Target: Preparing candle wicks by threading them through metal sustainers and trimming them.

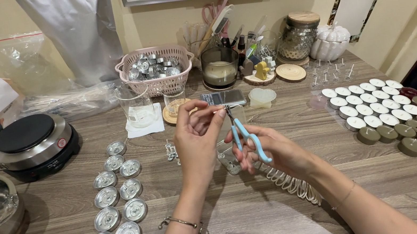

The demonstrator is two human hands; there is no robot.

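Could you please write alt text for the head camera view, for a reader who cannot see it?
Over a wooden table, the right hand holds small blue-handled scissors at a thin wick pinched by the left hand. Empty metal tealight cups lie at left, filled tealights at right.

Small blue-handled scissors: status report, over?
Right hand grips small blue-handled scissors. Left hand pinches thin white wick at blades. Nothing in the way.

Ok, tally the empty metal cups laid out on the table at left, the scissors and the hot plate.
Empty metal cups: 10
Scissors: 1
Hot plate: 1
Total: 12
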